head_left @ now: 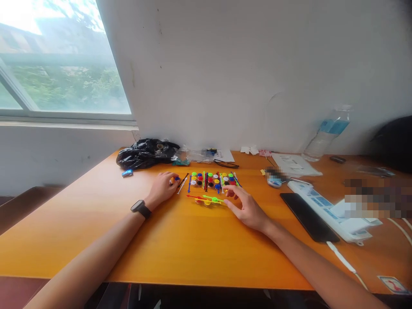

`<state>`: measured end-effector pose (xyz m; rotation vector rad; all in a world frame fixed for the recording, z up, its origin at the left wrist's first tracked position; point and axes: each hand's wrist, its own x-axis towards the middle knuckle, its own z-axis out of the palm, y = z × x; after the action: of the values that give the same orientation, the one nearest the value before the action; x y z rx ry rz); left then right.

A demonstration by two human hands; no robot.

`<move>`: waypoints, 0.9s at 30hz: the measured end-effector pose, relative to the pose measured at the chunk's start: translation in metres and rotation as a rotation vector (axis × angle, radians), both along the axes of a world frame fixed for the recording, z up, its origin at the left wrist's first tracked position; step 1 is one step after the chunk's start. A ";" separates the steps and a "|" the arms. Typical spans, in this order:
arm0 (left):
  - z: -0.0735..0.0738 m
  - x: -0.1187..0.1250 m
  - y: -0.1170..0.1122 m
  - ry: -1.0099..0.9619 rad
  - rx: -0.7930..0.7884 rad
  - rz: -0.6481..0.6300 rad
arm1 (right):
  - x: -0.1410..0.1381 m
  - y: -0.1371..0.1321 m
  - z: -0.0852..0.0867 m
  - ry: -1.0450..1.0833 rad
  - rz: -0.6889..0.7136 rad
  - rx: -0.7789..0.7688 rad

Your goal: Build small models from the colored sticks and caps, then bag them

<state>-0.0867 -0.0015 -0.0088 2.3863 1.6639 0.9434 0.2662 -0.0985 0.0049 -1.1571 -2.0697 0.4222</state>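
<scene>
My left hand [162, 186], with a black watch [140, 209] on its wrist, rests at the left end of a row of small plastic pieces. Its fingers curl around a few round pieces [177, 178], blue and orange, partly hidden by the hand. Rows of coloured round pieces [210, 182] alternate with thin plastic arrows [206, 182] in the middle. Nearer me lie a red arrow [193, 197], a yellow arrow [201, 200] and a green arrow [213, 199]. My right hand [246, 208] hovers beside their right ends, fingers apart; whether the thumb touches one, I cannot tell.
A black plastic bag [146, 153] and clear packaging [196, 154] lie along the wall. A small blue packet [127, 173] is at left. To the right are a black phone [307, 216], a white power strip [318, 206], cables and a tilted plastic bottle [330, 133].
</scene>
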 end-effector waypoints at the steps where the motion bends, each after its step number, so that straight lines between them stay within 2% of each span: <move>1: -0.001 0.000 0.001 -0.010 -0.005 0.001 | 0.000 0.000 0.000 0.000 0.002 0.001; 5: -0.003 0.003 0.002 -0.079 -0.013 0.049 | 0.000 -0.001 0.002 -0.002 0.005 -0.001; 8: -0.001 0.004 0.002 -0.266 0.028 0.091 | 0.000 0.000 0.002 -0.003 0.001 -0.003; 11: 0.002 0.007 -0.001 -0.438 0.075 0.060 | 0.000 0.000 0.002 -0.009 0.003 0.001; 13: 0.005 0.011 -0.005 -0.471 0.070 0.018 | 0.000 -0.001 0.002 -0.012 0.003 0.004; 16: 0.011 0.017 -0.013 -0.396 0.056 -0.090 | 0.000 -0.001 0.003 -0.013 0.001 0.002; 19: 0.015 0.019 -0.017 -0.222 0.098 -0.190 | 0.000 -0.002 0.004 -0.011 0.001 0.000; 22: 0.015 0.018 -0.017 -0.080 0.133 -0.189 | 0.000 -0.001 0.004 -0.012 0.008 -0.001; 27: 0.012 0.018 -0.017 -0.007 0.097 -0.208 | 0.000 -0.001 0.004 -0.019 0.018 -0.013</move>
<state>-0.0682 -0.0181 0.0037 2.5525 1.3631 1.0154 0.2665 -0.0995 0.0088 -1.1546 -2.0979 0.4352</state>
